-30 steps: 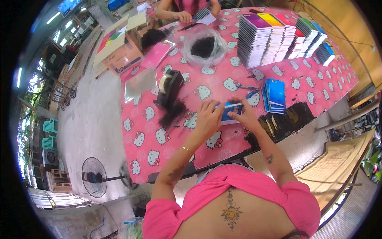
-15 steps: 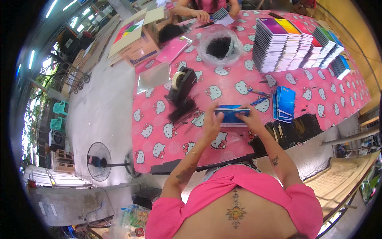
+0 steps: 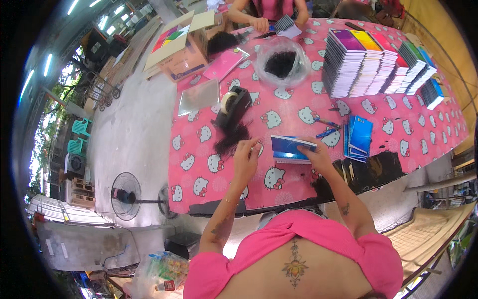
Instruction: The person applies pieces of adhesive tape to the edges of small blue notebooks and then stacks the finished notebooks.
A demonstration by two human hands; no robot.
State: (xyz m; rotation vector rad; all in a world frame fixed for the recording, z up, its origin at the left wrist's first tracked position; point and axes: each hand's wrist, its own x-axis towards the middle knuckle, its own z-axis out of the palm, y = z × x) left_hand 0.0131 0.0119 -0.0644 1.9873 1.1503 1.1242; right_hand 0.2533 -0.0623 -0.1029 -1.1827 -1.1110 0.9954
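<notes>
A small blue notebook (image 3: 286, 145) is gripped along its right side by my right hand (image 3: 316, 152), the thumb lying over its cover. White page edges show below it, and I cannot tell whether it is one notebook or two together. To its left and apart from it is my left hand (image 3: 245, 158), fingertips pinched together; what they hold, if anything, is too small to make out. Just beyond that hand lies a loose heap of black binding coils (image 3: 233, 140). Several blue notebooks (image 3: 359, 135) are piled to the right, beside blue-handled pliers (image 3: 327, 130).
A black tape dispenser (image 3: 234, 107) stands beyond the coils, near a clear plastic sheet (image 3: 199, 97). A plastic bag (image 3: 301, 67) holds more black coils. Tall stacks of notebooks (image 3: 348, 70) rise at far right. Across the table, a person's hands (image 3: 260, 24) hold coils and paper.
My left hand has let go of the notebook and moved left toward the coils. My right hand keeps hold of it. The whole view has shifted slightly.
</notes>
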